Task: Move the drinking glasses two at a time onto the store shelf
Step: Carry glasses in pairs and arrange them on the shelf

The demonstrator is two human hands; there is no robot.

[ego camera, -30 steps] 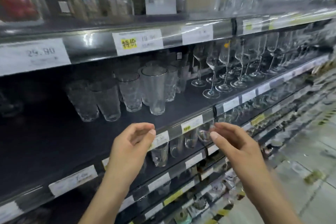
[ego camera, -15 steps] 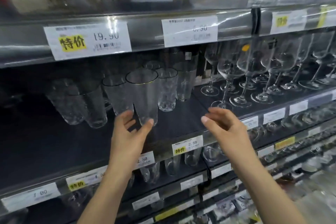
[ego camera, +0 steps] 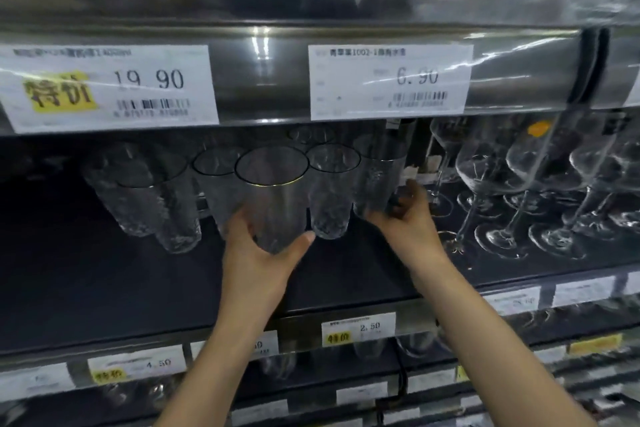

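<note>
Crowding is the hazard: left hand (ego camera: 256, 253) cups the gold-rimmed tumbler (ego camera: 273, 198), right hand (ego camera: 405, 218) curls round a second tumbler (ego camera: 377, 180), both on the shelf (ego camera: 104, 288) (neighbours (ego camera: 329, 198) nearly touching); a careless pull could topple them.

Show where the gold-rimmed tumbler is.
Head view, centre, middle shelf: the gold-rimmed tumbler is in the left hand's grip, with a textured tumbler between it and the right hand's tall tumbler.

Clear pebbled glasses (ego camera: 329, 204), black shelf (ego camera: 104, 281), white-and-yellow price tags (ego camera: 110, 87).
</note>
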